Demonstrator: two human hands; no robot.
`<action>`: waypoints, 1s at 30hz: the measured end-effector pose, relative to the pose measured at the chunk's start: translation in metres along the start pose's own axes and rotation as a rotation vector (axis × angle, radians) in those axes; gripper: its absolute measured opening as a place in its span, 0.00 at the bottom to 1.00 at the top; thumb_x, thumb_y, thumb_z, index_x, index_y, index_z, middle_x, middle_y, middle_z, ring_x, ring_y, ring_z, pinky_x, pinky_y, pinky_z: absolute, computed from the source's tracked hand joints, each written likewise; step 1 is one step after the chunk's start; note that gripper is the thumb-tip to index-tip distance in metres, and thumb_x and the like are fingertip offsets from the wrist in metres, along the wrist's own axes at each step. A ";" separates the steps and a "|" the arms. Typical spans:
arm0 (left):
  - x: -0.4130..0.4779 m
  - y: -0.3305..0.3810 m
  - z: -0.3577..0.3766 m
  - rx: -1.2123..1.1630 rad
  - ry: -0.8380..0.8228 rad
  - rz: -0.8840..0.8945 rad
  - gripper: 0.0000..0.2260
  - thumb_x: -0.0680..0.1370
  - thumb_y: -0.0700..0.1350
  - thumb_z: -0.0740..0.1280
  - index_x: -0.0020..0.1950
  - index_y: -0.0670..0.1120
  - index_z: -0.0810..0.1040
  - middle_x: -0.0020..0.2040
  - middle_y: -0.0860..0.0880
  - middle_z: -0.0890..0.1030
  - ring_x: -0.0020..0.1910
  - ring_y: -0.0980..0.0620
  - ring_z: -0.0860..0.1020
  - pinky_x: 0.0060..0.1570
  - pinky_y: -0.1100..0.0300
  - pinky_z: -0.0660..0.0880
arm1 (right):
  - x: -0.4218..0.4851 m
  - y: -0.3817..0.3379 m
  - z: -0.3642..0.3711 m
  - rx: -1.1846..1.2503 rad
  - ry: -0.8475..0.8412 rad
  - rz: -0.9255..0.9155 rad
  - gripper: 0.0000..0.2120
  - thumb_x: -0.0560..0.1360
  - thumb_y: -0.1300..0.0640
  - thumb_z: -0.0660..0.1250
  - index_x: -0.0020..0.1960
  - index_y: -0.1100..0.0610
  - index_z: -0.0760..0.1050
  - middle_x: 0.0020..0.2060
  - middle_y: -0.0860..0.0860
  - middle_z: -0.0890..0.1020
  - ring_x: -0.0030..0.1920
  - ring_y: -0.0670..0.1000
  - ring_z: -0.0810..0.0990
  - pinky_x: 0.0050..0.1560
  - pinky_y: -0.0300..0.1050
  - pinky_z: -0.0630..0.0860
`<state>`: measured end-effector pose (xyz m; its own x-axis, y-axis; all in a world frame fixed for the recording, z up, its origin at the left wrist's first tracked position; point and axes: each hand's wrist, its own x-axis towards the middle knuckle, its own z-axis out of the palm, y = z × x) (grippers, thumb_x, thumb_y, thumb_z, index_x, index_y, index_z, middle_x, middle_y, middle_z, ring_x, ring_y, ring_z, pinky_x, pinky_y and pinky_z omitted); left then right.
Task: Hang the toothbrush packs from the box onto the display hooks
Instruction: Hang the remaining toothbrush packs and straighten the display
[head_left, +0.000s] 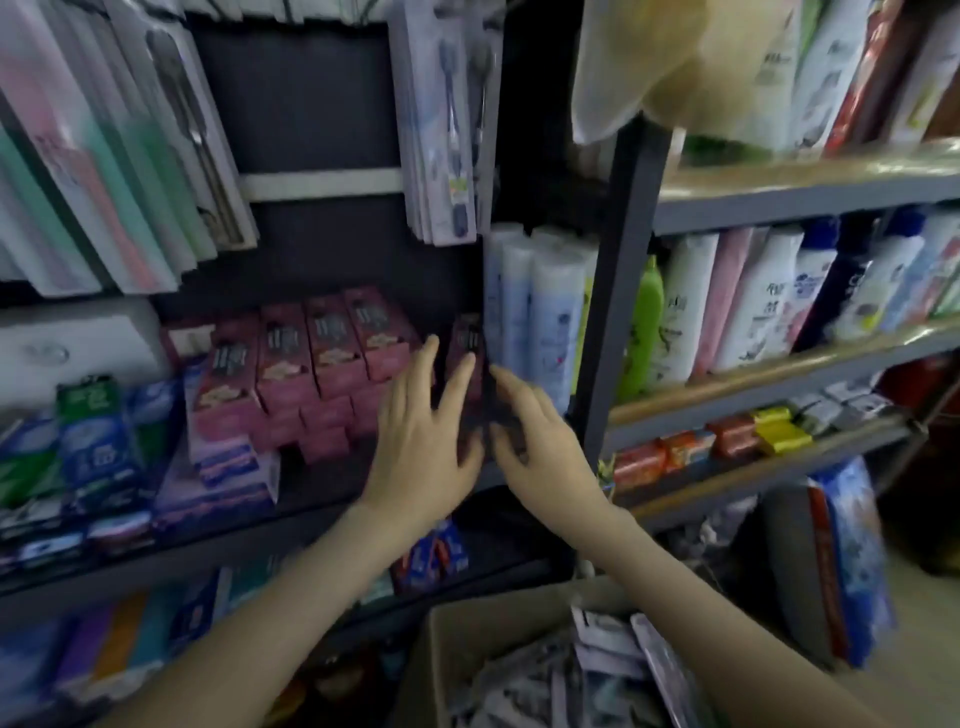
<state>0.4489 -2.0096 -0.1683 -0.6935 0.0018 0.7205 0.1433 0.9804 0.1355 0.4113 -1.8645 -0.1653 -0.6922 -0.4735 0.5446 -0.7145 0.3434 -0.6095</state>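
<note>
1. Cardboard box (467, 639), open-topped, at the bottom of the view beneath the right forearm. It holds a jumbled heap of grey-white toothbrush packs (608, 654), none of them lifted out at this moment.
2. Handling, by judgement: the packs look light, flat and card-backed. They are probably stiff along their length yet easy to bend, with a glossy front likely to slip. The best hold would be a pinch at the top edge beside the hang hole, leaving the hole free for the hook.
3. Hung packs (447, 130), white with dark brushes, in a tight row above the shelf. Pastel packs (104, 156) hang in a fan to the left. The hooks themselves are not plainly visible.
4. Left hand (426, 431): fingers straight and spread, laid against a dark, blurred flat thing (485, 415) at the shelf front. What that thing is cannot be told.
5. Right hand (530, 431): just beside the left hand, with fingers reaching to the same dark strip. It cannot be told whether this hand grips it.
6. Surroundings: pink cartons (311, 353) stacked on the shelf, pale blue bottles (524, 312), and a grey shelf upright (618, 291) close on the right. A plastic bag (649, 62) hangs overhead.
7. Obstructions, by judgement: the bottles, upright and bag crowd the approach to the hung row from the right.
</note>
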 end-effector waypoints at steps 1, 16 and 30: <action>-0.027 0.006 0.007 -0.019 -0.062 0.002 0.33 0.74 0.46 0.71 0.76 0.45 0.62 0.75 0.38 0.58 0.71 0.36 0.61 0.66 0.39 0.64 | -0.025 0.011 0.005 0.001 -0.064 0.027 0.27 0.79 0.64 0.61 0.75 0.56 0.58 0.68 0.51 0.68 0.66 0.47 0.67 0.58 0.26 0.64; 0.107 -0.045 -0.008 0.210 0.105 0.082 0.34 0.70 0.40 0.71 0.74 0.41 0.64 0.74 0.35 0.61 0.74 0.35 0.60 0.71 0.40 0.56 | 0.101 -0.007 0.014 -0.089 0.229 0.003 0.33 0.77 0.71 0.56 0.77 0.56 0.49 0.74 0.55 0.60 0.71 0.53 0.63 0.65 0.32 0.63; 0.225 -0.107 0.026 0.304 0.229 0.217 0.40 0.70 0.47 0.73 0.77 0.48 0.58 0.78 0.40 0.55 0.76 0.42 0.52 0.71 0.41 0.50 | 0.266 -0.001 0.021 0.272 0.274 0.196 0.26 0.83 0.46 0.44 0.78 0.55 0.53 0.76 0.49 0.57 0.75 0.44 0.54 0.75 0.39 0.48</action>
<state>0.2595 -2.1087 -0.0386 -0.4912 0.2038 0.8469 0.0306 0.9757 -0.2170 0.2301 -2.0079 -0.0319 -0.8396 -0.1753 0.5141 -0.5396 0.1615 -0.8263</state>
